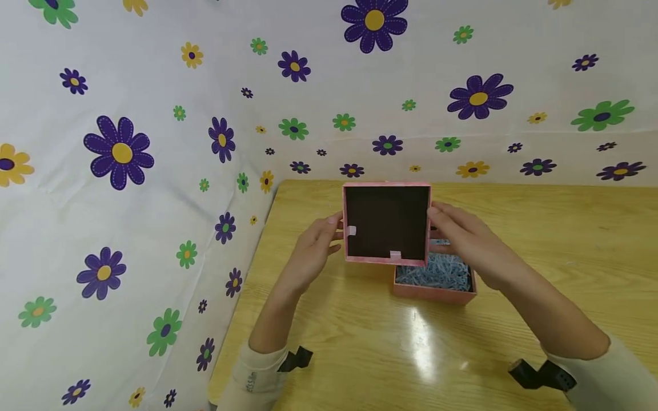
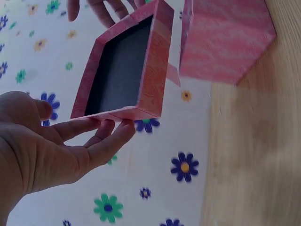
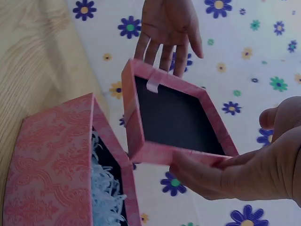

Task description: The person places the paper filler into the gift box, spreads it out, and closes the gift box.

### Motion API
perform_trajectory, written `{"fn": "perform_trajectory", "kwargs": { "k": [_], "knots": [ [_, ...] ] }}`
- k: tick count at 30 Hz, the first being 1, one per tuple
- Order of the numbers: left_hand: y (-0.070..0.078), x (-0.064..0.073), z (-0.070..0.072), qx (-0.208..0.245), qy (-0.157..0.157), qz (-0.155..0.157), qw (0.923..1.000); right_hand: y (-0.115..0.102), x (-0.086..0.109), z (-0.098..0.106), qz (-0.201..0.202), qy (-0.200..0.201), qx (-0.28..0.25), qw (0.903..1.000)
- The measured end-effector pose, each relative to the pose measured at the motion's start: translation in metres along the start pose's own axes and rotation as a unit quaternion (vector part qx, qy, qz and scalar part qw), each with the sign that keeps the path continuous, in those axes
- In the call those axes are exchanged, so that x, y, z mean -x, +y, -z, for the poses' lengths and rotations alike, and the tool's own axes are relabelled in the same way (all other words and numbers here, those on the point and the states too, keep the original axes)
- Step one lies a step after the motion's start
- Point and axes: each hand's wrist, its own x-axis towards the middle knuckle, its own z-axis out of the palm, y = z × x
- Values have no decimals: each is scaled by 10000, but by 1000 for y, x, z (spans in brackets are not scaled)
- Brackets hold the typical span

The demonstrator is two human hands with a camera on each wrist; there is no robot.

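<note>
A pink box lid (image 1: 388, 222) with a black inside is up in the air between my two hands, its hollow side facing the head camera. My left hand (image 1: 315, 245) supports its left side with extended fingers (image 2: 110, 143), the thumb standing apart from it in the left wrist view. On the opposite side, the fingers of my right hand (image 1: 470, 240) lie along the lid's wall, and its thumb is clear of the lid in the right wrist view. Below and behind the lid sits the pink box (image 1: 436, 294), partly hidden, filled with blue shredded paper (image 1: 439, 271).
The box stands on a light wooden table (image 1: 349, 337). A white cloth with printed flowers (image 1: 169, 217) hangs along the table's left and far edges. Small pale ribbon tabs (image 1: 395, 254) show inside the lid. Black straps (image 1: 542, 375) cross both sleeves.
</note>
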Motion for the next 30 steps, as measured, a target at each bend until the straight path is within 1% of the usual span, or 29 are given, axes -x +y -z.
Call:
{"fn": "perform_trajectory", "kwargs": {
  "k": [2, 4, 6, 8, 10, 12, 13, 14, 15, 17, 18, 19, 21, 23, 26, 28, 30],
  "knots": [
    [6, -1, -9, 53, -232, -171, 9996, 3, 12, 6, 161, 410, 219, 9988],
    [11, -2, -17, 246, -495, -318, 9980, 8, 22, 11, 332, 851, 215, 9956],
    [15, -3, -26, 534, -726, -439, 9950, 13, 30, 14, 414, 1259, -131, 9911],
    [19, -3, -38, 755, -803, -529, 9925, 18, 36, 14, 508, 1593, -801, 9827],
    [21, -3, -50, 920, -736, -600, 9912, 23, 39, 11, 607, 1866, -1529, 9686],
    [21, -3, -64, 1084, -552, -624, 9906, 28, 40, 6, 710, 2149, -2175, 9495],
    [21, -3, -72, 1217, -438, -602, 9898, 30, 40, 2, 760, 2302, -2487, 9378],
    [21, -4, -79, 1337, -324, -569, 9889, 32, 40, -1, 799, 2436, -2731, 9272],
    [20, -5, -86, 1490, -204, -549, 9871, 35, 40, -5, 855, 2558, -2875, 9190],
    [17, -7, -100, 1640, -5, -536, 9850, 41, 40, -14, 939, 2833, -3088, 9031],
    [14, -8, -106, 1705, 39, -536, 9839, 44, 39, -18, 1013, 2969, -3115, 8970],
    [12, -9, -112, 1657, 65, -531, 9847, 49, 38, -22, 1121, 3114, -3094, 8915],
    [4, -12, -123, 1436, 73, -565, 9880, 59, 36, -28, 1479, 3385, -2811, 8857],
    [-6, -14, -132, 1188, 19, -563, 9913, 71, 32, -32, 1821, 3650, -2405, 8808],
    [-23, -17, -141, 833, 51, -553, 9950, 91, 27, -35, 2264, 3781, -1762, 8802],
    [-33, -19, -145, 666, 103, -566, 9961, 104, 23, -36, 2412, 3765, -1404, 8834],
    [-44, -22, -148, 389, 193, -624, 9971, 114, 21, -37, 2452, 3736, -1085, 8880]
  ]
}}
